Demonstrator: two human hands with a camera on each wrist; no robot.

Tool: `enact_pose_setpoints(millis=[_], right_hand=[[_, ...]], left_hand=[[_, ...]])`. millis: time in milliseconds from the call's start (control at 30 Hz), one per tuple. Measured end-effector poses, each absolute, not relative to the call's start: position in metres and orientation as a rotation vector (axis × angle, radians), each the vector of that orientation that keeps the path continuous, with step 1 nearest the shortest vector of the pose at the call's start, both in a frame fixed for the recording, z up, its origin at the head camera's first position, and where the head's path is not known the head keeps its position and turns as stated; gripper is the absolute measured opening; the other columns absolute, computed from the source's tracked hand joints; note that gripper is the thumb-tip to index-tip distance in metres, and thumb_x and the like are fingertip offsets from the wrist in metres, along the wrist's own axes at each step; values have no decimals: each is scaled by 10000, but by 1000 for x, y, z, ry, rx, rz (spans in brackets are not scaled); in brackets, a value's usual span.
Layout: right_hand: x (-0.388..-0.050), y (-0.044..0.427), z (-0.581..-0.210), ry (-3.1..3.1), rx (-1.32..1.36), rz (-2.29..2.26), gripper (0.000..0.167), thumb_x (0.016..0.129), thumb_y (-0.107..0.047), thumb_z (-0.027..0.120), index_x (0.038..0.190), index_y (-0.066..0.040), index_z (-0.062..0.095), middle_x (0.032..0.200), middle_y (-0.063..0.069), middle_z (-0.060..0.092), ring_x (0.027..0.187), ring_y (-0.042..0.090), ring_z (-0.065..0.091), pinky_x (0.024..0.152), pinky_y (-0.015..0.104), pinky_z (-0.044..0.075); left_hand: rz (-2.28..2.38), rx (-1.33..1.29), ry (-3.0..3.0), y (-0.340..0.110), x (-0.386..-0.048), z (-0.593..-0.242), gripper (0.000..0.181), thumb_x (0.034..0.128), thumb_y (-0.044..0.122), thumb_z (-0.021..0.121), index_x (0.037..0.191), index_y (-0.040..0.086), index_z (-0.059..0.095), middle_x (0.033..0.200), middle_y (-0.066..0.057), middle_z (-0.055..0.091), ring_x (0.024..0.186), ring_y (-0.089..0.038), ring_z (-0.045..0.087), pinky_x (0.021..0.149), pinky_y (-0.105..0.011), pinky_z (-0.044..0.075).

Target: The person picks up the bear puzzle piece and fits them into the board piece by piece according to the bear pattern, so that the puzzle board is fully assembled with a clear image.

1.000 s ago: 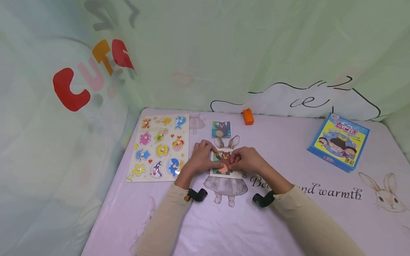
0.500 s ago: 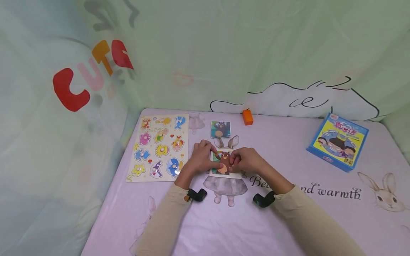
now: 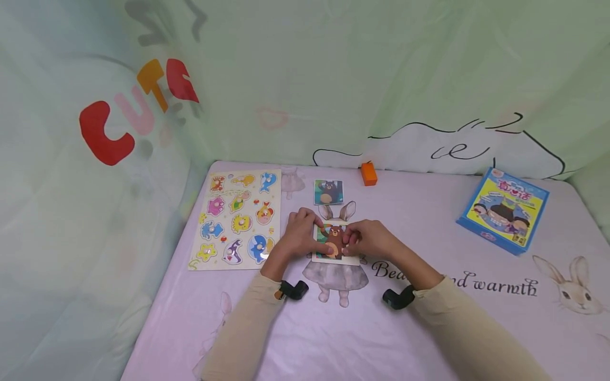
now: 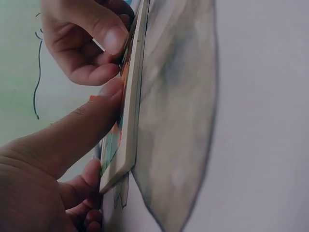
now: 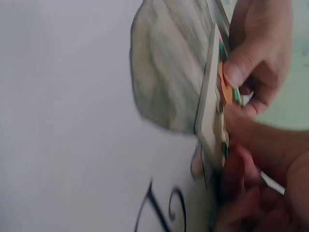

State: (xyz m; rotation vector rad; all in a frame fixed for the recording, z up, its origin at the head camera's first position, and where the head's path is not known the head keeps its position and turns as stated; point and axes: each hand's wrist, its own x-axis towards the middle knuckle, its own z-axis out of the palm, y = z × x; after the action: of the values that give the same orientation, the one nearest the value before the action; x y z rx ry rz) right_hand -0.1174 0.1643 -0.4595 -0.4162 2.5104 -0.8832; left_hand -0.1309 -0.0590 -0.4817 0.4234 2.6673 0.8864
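A small bear jigsaw puzzle (image 3: 335,236) lies in its pale tray (image 3: 351,261) on the printed cloth. My left hand (image 3: 300,235) holds the tray's left side, its thumb pressing on the bear picture and its fingers at the edge, as the left wrist view shows by the tray's rim (image 4: 128,137). Over the tray's right part, my right hand (image 3: 374,238) pinches what looks like a puzzle piece, mostly hidden by the fingers. The right wrist view shows both thumbs close above the tray (image 5: 208,111). Beyond it lies a matching bear picture (image 3: 329,192).
Left of the hands lies a peg puzzle board (image 3: 248,243) with sea animals. An orange block (image 3: 369,174) stands near the back edge. Far right is a blue and yellow box (image 3: 504,211). Hanging fabric (image 3: 286,79) borders the table at the back and left.
The right wrist has shifted slightly right and its fingers have moved a little at the tray's right part. The left hand stays in place on the tray.
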Motion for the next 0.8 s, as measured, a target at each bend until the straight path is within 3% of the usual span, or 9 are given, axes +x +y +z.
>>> enact_pose_setpoints(millis=[400, 800], right_hand=[[-106, 204, -450, 2469, -554, -877, 185, 908, -244, 777, 1063, -155, 726, 838, -45, 639, 813, 146, 554, 718, 280, 492], [-88, 264, -424, 2455, -558, -845, 134, 901, -280, 784, 1017, -215, 777, 936, -92, 716, 865, 128, 592, 767, 229, 534]], left_hand=[[875, 410, 2674, -57, -131, -481, 587, 691, 436, 935, 1074, 141, 603, 1357, -72, 455, 1200, -287, 379, 1026, -401, 415], [862, 414, 2675, -56, -130, -480, 577, 694, 418, 940, 1063, 136, 598, 1355, -82, 449, 1194, -298, 374, 1033, -401, 415]])
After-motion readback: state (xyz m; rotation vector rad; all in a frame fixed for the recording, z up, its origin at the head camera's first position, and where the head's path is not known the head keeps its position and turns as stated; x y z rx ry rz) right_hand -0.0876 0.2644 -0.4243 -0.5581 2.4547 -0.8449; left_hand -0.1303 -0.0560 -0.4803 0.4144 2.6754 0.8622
